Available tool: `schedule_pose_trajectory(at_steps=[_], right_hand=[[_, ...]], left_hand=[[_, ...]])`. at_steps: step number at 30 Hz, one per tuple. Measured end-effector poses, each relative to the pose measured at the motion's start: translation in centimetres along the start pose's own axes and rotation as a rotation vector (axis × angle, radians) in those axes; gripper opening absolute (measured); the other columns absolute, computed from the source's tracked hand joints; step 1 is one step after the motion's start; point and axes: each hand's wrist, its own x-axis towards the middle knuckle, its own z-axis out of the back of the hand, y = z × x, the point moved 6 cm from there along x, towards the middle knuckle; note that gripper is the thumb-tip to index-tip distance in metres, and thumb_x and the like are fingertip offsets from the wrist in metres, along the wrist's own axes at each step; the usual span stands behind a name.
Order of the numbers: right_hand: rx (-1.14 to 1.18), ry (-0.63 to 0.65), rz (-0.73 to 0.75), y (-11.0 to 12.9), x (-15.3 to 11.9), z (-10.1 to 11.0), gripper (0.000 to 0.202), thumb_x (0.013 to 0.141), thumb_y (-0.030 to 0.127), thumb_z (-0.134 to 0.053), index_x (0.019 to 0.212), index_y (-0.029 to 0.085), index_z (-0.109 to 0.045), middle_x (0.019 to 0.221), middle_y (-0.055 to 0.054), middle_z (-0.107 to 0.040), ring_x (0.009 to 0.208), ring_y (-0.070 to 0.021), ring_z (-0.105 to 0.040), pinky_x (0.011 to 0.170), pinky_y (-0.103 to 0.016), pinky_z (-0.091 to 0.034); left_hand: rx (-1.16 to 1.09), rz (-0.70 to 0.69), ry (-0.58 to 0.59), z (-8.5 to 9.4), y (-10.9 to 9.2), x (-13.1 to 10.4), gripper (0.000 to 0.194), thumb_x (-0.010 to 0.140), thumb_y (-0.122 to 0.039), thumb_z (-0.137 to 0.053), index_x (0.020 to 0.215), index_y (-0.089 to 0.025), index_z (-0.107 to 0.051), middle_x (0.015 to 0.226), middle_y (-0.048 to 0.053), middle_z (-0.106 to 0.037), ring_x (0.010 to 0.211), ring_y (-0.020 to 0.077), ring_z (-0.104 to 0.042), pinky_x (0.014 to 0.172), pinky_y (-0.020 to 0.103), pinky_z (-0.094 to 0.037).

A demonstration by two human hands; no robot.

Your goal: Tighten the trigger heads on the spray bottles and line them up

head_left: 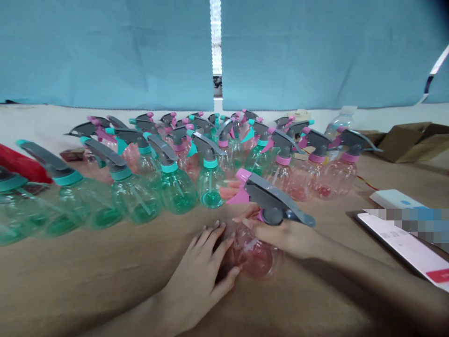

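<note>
A clear pink spray bottle stands in front of me, its grey-and-pink trigger head pointing away to the left. My right hand is closed round the bottle's neck, just under the head. To the left of the bottle my left hand has its fingers stretched out and apart. Its thumb and index finger come up to the bottle's side; whether they press on it I cannot tell. Beyond both hands stands a green spray bottle with a turquoise collar.
Rows of green and pink spray bottles fill the table's back and left, including a pink one. At right lie a phone and a white box. Behind them are an open cardboard box and a clear plastic bottle.
</note>
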Motion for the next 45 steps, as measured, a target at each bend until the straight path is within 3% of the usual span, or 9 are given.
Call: schedule_pose_trajectory(at_steps=[4, 14, 17, 21, 28, 33, 40, 45], right_hand=[[0.039, 0.023, -0.046, 0.1, 0.1, -0.1, 0.021, 0.072, 0.027, -0.046, 0.084, 0.023, -0.063, 0.059, 0.001, -0.056, 0.064, -0.017, -0.06, 0.053, -0.026, -0.052], [0.142, 0.063, 0.004, 0.5, 0.2, -0.3, 0.041, 0.07, 0.019, -0.045, 0.107, 0.026, -0.061, 0.075, -0.001, -0.067, 0.078, -0.0179, -0.066, 0.066, -0.028, -0.056], [0.165, 0.074, 0.012, 0.5, 0.2, -0.3, 0.044, 0.07, 0.02, -0.045, 0.11, 0.026, -0.06, 0.081, -0.003, -0.068, 0.073, -0.017, -0.067, 0.061, -0.027, -0.056], [0.13, 0.099, -0.006, 0.5, -0.2, -0.2, 0.041, 0.072, 0.021, -0.046, 0.111, 0.026, -0.059, 0.075, -0.001, -0.068, 0.062, -0.0165, -0.066, 0.055, -0.028, -0.056], [0.262, 0.073, 0.021, 1.1, -0.7, 0.7, 0.046, 0.07, 0.012, -0.05, 0.112, 0.027, -0.057, 0.092, -0.001, -0.068, 0.093, -0.0181, -0.065, 0.076, -0.028, -0.056], [0.278, 0.07, -0.052, 0.2, -0.9, 0.5, 0.041, 0.071, 0.016, -0.051, 0.11, 0.026, -0.057, 0.106, -0.005, -0.064, 0.091, -0.0183, -0.066, 0.07, -0.027, -0.057], [0.166, 0.065, -0.07, 0.2, -1.1, 0.5, 0.023, 0.071, 0.022, -0.048, 0.088, 0.024, -0.062, 0.086, -0.004, -0.068, 0.083, -0.0197, -0.066, 0.065, -0.03, -0.055], [0.132, 0.073, -0.109, 0.0, -1.1, 0.4, 0.031, 0.069, 0.022, -0.047, 0.097, 0.023, -0.062, 0.077, -0.003, -0.067, 0.063, -0.0173, -0.062, 0.053, -0.029, -0.052]], left_hand=[[0.005, 0.004, 0.001, 0.0, 0.0, -0.1, 0.044, 0.09, -0.038, -0.048, 0.127, -0.014, -0.047, 0.139, 0.015, -0.039, 0.126, 0.0311, -0.036, 0.098, 0.051, -0.035], [0.001, -0.005, -0.049, 0.0, 0.3, -0.1, 0.046, 0.09, -0.038, -0.049, 0.129, -0.015, -0.044, 0.135, 0.014, -0.044, 0.122, 0.0303, -0.04, 0.096, 0.049, -0.038], [-0.006, -0.006, -0.06, 0.1, 0.3, -0.2, 0.045, 0.089, -0.037, -0.05, 0.128, -0.015, -0.045, 0.133, 0.014, -0.045, 0.121, 0.0306, -0.041, 0.096, 0.049, -0.038], [-0.003, 0.0, -0.061, 0.0, 0.3, -0.3, 0.046, 0.089, -0.037, -0.05, 0.129, -0.015, -0.045, 0.136, 0.014, -0.043, 0.124, 0.0304, -0.039, 0.098, 0.048, -0.036], [0.017, -0.003, -0.024, -0.2, 0.3, -0.3, 0.047, 0.09, -0.038, -0.048, 0.131, -0.014, -0.044, 0.139, 0.015, -0.039, 0.128, 0.0303, -0.034, 0.1, 0.05, -0.033], [0.008, 0.004, -0.025, -0.1, 0.3, -0.3, 0.046, 0.09, -0.038, -0.049, 0.13, -0.015, -0.046, 0.139, 0.015, -0.04, 0.127, 0.0307, -0.035, 0.099, 0.05, -0.033], [0.003, 0.02, -0.003, -0.2, 0.3, -0.2, 0.047, 0.09, -0.038, -0.049, 0.131, -0.014, -0.045, 0.139, 0.015, -0.039, 0.127, 0.0306, -0.034, 0.1, 0.05, -0.033], [0.0, 0.016, 0.012, -0.3, 0.1, -0.1, 0.047, 0.09, -0.037, -0.049, 0.131, -0.013, -0.044, 0.14, 0.015, -0.038, 0.128, 0.0296, -0.032, 0.101, 0.049, -0.032]])
